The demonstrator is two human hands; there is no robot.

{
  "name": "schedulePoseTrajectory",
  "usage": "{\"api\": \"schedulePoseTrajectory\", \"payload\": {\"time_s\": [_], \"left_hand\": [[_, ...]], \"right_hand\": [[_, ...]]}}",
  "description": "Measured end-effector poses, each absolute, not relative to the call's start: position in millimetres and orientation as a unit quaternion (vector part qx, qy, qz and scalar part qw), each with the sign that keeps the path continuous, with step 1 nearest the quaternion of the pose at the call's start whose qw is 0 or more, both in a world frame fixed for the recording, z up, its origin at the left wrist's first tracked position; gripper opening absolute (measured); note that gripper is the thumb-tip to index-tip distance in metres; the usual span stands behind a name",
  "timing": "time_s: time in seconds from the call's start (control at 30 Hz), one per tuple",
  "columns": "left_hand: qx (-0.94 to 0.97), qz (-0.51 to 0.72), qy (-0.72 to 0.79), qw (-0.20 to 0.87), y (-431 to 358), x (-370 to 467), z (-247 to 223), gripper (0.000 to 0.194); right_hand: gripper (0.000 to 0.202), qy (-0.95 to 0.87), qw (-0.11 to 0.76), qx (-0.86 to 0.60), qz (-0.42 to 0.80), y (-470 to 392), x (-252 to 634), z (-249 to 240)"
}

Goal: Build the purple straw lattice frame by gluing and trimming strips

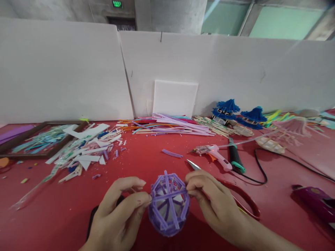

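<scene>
Between my hands is a small round openwork frame (171, 205) made of purple pipe cleaners, with spokes and white inside. Two purple strips cross over its top. Thumb and fingers of my left hand (121, 207) are closed at the frame's left rim, by one end of the sideways strip. At the opposite rim, my right hand (211, 202) pinches that strip's other end. Red-handled scissors (193, 164) lie partly under my right hand, blade tip showing. A dark object behind my left wrist is mostly hidden.
Beyond the frame lie a short purple pipe cleaner piece (172, 153), a pink glue gun (216, 154) and a green-and-black cutter (235, 157). Pipe cleaner bundles (172, 124) and blue-roofed models (226, 108) line the back. Paper scraps (89, 150) cover the left; a magenta tool (315, 202) is right.
</scene>
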State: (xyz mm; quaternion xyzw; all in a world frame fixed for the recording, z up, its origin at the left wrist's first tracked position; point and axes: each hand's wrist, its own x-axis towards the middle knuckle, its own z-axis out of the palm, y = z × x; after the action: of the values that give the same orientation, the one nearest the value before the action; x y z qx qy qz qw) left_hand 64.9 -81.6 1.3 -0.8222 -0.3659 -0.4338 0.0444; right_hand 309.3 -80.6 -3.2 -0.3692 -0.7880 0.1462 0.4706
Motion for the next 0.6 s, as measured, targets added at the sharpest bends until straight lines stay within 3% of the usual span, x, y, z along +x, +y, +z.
{"api": "schedulePoseTrajectory", "payload": {"time_s": [0.3,0.4,0.47,0.57,0.6], "left_hand": [[-0.816,-0.444,-0.37,-0.011,-82.0,64.2,-5.5,0.016],[-0.82,-0.444,-0.359,-0.035,-81.6,65.9,-5.6,0.017],[-0.819,-0.448,-0.357,-0.036,-82.1,66.9,-5.0,0.016],[-0.814,-0.452,-0.362,-0.036,-83.5,67.4,-4.5,0.015],[-0.814,-0.451,-0.364,-0.038,-83.9,67.3,-4.4,0.015]], "right_hand": [[0.02,-0.797,0.466,-0.368,0.114,-77.5,318.7,-6.1],[0.018,-0.757,0.456,-0.467,0.036,-63.6,345.2,2.0],[0.018,-0.708,0.417,-0.571,-0.003,-50.1,371.3,6.2],[0.013,-0.679,0.209,-0.703,0.001,-31.5,408.6,3.6],[0.015,-0.682,0.179,-0.709,0.012,-27.1,417.4,0.2]]}}
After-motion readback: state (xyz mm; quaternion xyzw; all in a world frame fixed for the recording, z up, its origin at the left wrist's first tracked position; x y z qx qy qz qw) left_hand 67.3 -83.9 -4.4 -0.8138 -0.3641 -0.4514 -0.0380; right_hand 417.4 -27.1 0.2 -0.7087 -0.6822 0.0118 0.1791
